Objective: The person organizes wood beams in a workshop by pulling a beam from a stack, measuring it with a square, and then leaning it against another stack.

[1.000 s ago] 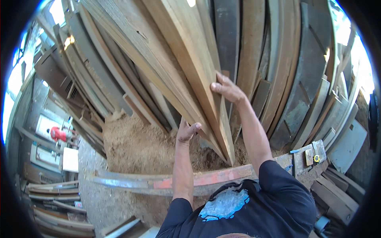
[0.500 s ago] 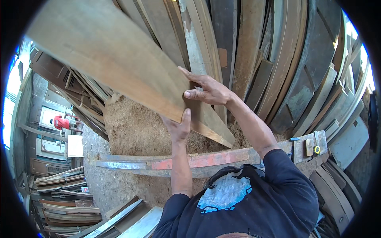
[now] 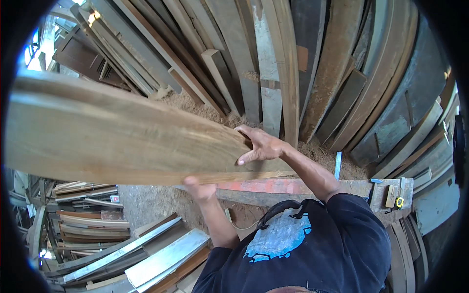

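Observation:
A long, wide wooden plank (image 3: pixel 117 136) spans from the far left to the bench in front of me. My right hand (image 3: pixel 264 145) grips its far edge near the right end, thumb on the face and fingers over the edge. At the near edge my left hand (image 3: pixel 200 191) supports the plank, its fingers hidden underneath and slightly blurred. The plank's lower edge runs along the narrow bench (image 3: pixel 293 186) with red paint; whether it rests on it I cannot tell.
Boards (image 3: pixel 276 44) lean in a row along the far side above sawdust (image 3: pixel 190 105). On the bench's right end lie a yellow tape measure (image 3: pixel 399 201) and a small wood block (image 3: pixel 390 196). Stacked boards (image 3: pixel 93 224) and a pale panel (image 3: pixel 166 256) lie at the left.
The plank has swung from a steep slant to nearly level and come down toward the bench. Both hands have moved nearer with it, the left one also leftward along the edge.

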Available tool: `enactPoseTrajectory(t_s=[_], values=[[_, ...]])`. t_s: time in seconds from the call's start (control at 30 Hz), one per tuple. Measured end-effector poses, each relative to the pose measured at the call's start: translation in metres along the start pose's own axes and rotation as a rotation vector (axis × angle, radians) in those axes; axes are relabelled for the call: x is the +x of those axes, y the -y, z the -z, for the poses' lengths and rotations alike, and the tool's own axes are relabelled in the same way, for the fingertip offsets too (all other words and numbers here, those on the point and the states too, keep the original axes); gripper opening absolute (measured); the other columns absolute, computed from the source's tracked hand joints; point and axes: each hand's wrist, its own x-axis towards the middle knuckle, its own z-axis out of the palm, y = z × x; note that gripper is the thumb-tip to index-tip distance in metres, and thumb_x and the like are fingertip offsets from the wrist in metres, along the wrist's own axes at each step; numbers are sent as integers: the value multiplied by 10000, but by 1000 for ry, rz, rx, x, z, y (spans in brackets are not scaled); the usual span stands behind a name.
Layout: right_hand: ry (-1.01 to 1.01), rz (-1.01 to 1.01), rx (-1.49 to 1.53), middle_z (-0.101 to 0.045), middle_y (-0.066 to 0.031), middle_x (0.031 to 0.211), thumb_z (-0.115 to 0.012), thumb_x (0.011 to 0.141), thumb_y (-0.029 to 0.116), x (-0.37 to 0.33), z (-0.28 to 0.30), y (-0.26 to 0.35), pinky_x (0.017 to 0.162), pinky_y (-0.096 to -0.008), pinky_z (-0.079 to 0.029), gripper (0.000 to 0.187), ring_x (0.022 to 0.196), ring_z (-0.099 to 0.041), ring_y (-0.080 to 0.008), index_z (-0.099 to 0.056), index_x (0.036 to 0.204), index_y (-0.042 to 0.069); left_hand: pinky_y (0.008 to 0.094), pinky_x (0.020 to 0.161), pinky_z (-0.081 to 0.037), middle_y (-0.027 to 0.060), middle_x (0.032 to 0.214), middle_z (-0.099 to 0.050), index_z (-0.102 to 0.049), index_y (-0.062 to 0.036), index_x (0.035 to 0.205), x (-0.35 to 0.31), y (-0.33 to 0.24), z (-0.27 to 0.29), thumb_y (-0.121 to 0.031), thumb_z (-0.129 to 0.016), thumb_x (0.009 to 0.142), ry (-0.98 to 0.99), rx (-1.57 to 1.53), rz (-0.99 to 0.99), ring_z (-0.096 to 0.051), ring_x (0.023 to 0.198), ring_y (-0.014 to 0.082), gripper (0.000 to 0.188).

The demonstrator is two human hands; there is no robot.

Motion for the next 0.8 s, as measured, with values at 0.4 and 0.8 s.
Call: enactPoseTrajectory(t_s=[0.4, 0.8], values=[[-3, 27, -464, -534, -233, 1190, -743, 787, 455, -29, -49, 9, 1026, -458, -401, 801, 1160, -516, -342, -415, 1330, -34, 526, 1107, -369, 119, 1490, -317, -240, -127, 1483, 36, -13, 67, -767, -615, 718, -50, -169, -43, -356, 1362, 302, 1066], [-377, -382, -129, -672, -157, 972, -606, 902, 228, -126, 9, -121, 810, -350, -497, 285, 901, -649, -257, -628, 1065, -5, 520, 1099, -384, 96, 1462, -381, -304, -134, 1460, 39, -10, 67, -764, -630, 705, -133, -148, -44, -402, 1335, 297, 1036]])
